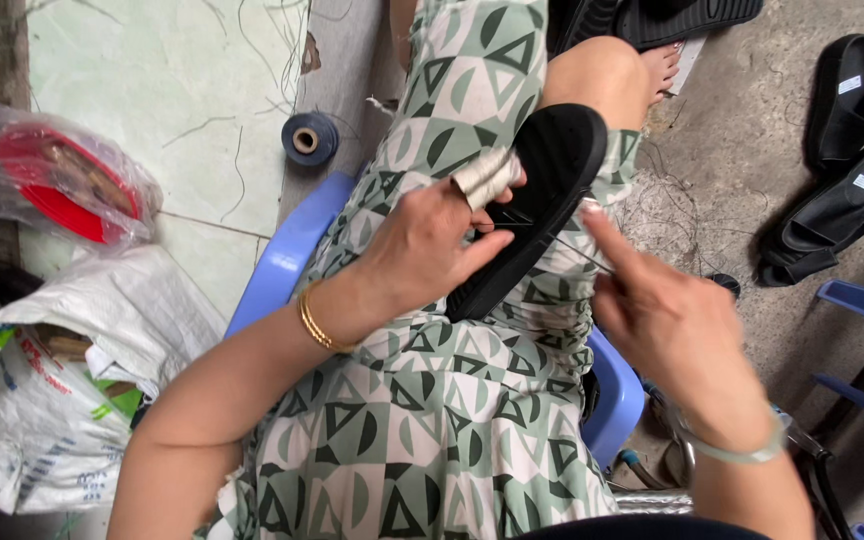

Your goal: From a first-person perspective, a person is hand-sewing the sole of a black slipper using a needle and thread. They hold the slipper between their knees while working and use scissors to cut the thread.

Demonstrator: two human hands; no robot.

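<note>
Head view: left hand grips one black sole, right hand pinches one thread.

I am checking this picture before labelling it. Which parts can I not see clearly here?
Head view only:
- Black sandal sole: its near end is hidden under the left hand.
- Thread: too thin to follow; whether the right hand holds a needle cannot be told.
- Left forefinger tip: covered by a cloth wrap.
- White sack: contents hidden, cut by the left edge.
</note>
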